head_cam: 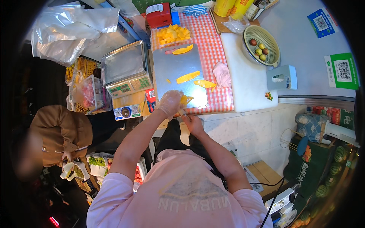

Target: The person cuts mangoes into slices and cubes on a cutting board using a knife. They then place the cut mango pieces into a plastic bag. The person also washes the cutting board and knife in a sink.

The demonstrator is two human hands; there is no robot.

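Note:
My left hand (170, 104), in a clear plastic glove, grips a piece of yellow fruit (186, 99) at the near edge of a metal cutting board (188, 64). Just below it, my bare right hand (194, 125) is closed around a small tool (182, 113); its exact kind is hard to tell. On the board lie a yellow fruit strip (188, 77) and, farther up, a curved slice (183, 49). Another slice (205, 83) overlaps the board's right edge. Behind the board, a clear tray holds yellow fruit chunks (173, 34).
A pink cloth (221, 74) lies on the checked tablecloth (212, 42). To the right are a white cutting board (242, 82), a colander (272, 42) with several round fruits and a blue-grey box (282, 77). A weighing scale (125, 68) stands left; a person (62, 134) is beyond it.

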